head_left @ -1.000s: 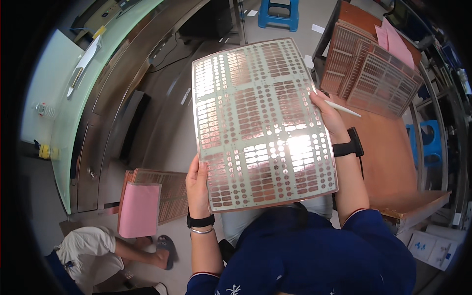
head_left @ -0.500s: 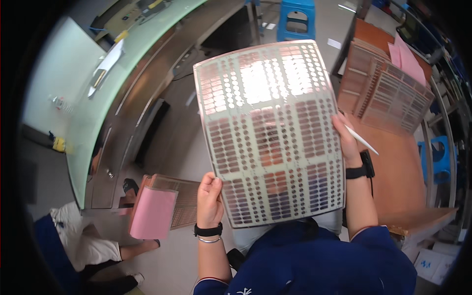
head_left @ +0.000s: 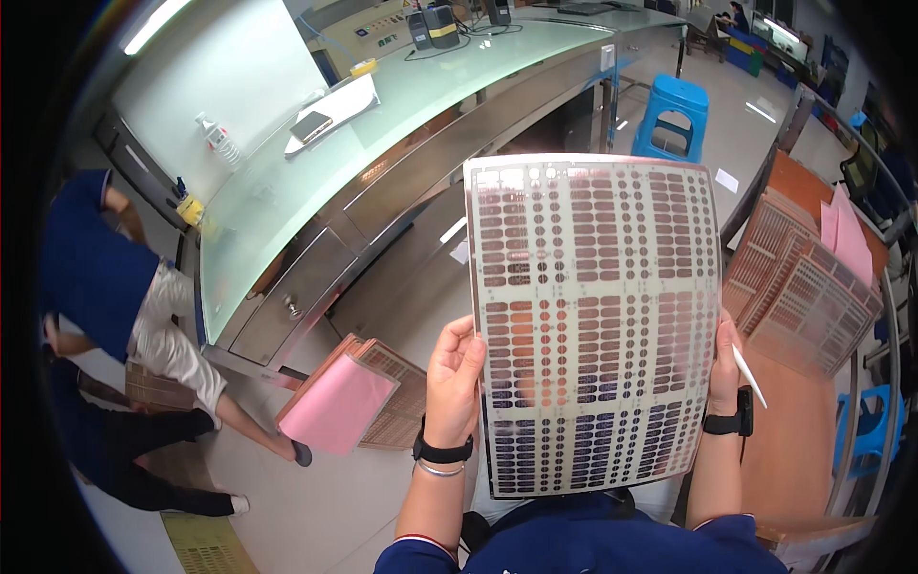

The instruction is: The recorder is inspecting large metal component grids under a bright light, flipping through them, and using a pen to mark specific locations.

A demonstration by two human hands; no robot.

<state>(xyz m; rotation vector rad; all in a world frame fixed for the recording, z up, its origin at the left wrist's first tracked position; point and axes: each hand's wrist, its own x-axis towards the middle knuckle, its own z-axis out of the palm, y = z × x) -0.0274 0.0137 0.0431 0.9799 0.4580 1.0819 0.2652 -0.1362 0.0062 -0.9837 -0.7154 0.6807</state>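
Note:
A large copper-patterned circuit board panel [head_left: 601, 292], covered in rows of rounded pads and dots, stands tilted up in front of me. My left hand [head_left: 451, 378] grips its left edge, thumb on the near face. At the opposite edge my right hand [head_left: 724, 368] is closed on the panel, its fingers partly hidden behind it. A slim white pen-like stick [head_left: 750, 377] sticks out from that same hand, pointing down to the right. Black bands circle both my wrists.
Stacked panels with pink sheets [head_left: 846, 234] lean on the brown bench [head_left: 789, 450] to my right. More panels with a pink sheet [head_left: 335, 407] stand low at left. A glass-topped table [head_left: 421, 100] carries a phone and bottle. A blue stool [head_left: 674, 120] stands ahead. Two people are at far left.
My view has swung up and to the left, showing more of the glass table and people. The panel sits lower and farther right in view, tilted differently; both hands still hold it.

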